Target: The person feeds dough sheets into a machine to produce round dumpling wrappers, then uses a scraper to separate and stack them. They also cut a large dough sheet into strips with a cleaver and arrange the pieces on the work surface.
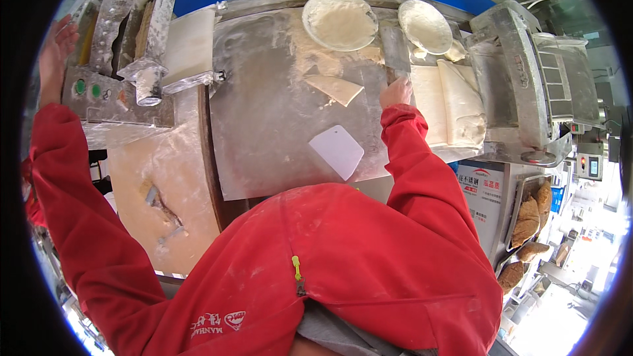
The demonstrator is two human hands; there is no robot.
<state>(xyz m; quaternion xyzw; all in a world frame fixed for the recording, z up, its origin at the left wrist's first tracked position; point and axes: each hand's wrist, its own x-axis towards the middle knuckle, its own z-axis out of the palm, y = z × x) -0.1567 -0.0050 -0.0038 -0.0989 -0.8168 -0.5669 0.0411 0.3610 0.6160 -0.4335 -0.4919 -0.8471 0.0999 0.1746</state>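
My right hand (395,93) grips the handle of a broad cleaver (394,48), whose blade lies flat and points away from me. Just right of that hand is a thick folded slab of pale dough (447,106). A flat, pointed piece of dough (339,86) lies on the floured metal worktop (267,123) to its left. Closer to my body rests a white plastic dough scraper (339,152). At the far left edge of the view, my left hand (59,47) is raised beside a dough sheeter (106,91), fingers apart and holding nothing visible.
Two bowls of flour, a larger one (340,21) and a smaller one (425,26), stand along the back. A metal machine (514,74) borders the right side. Near my left arm is a floury wooden board (148,178). Trays of brown loaves (526,222) sit lower right.
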